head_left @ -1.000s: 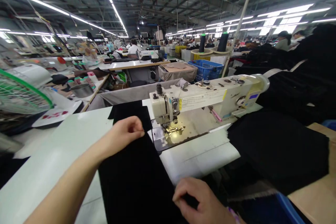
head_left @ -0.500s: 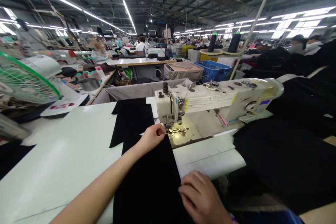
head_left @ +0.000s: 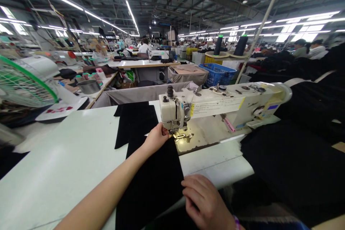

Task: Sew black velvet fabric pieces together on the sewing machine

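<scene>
Black fabric strip [head_left: 151, 179] runs lengthwise toward presser foot [head_left: 183, 136].

right hand [head_left: 206, 201]: wrist cut by bottom edge | black cloth [head_left: 153, 176]: near end out of frame | fan [head_left: 24, 82]: cut by left edge | label [head_left: 215, 107]: too small to read

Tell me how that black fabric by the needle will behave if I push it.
Probably floppy: the fabric lies flat and drapes over the table edge. It likely slides easily on that smooth top. It may bunch where the left hand holds it.
</scene>
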`<action>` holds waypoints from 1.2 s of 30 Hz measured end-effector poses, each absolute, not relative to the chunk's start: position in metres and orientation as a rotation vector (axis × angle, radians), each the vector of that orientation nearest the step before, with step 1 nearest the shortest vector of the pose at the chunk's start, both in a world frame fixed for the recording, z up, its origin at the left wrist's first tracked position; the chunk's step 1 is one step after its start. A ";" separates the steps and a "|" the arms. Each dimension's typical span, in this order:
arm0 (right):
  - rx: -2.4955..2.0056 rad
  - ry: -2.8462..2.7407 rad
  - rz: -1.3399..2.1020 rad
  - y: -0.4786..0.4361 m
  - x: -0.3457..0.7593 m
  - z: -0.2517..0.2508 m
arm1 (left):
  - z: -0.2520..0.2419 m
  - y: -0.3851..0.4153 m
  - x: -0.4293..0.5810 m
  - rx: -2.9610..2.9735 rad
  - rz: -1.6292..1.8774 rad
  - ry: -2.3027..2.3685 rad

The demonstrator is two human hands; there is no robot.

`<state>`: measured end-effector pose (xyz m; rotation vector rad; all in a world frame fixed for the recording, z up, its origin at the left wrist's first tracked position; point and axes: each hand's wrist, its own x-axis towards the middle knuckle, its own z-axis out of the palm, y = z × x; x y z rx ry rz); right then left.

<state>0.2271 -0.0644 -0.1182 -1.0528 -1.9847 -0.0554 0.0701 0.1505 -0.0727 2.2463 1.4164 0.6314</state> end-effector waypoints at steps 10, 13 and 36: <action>-1.072 -2.039 -0.040 -0.064 0.232 -0.108 | -0.086 0.005 0.026 2.789 0.574 0.511; -1.144 -2.009 0.014 -0.054 0.230 -0.106 | -0.097 0.006 0.015 3.000 0.557 0.394; -1.470 -2.105 -0.056 0.060 0.229 -0.099 | -0.079 0.136 0.022 3.039 0.495 0.369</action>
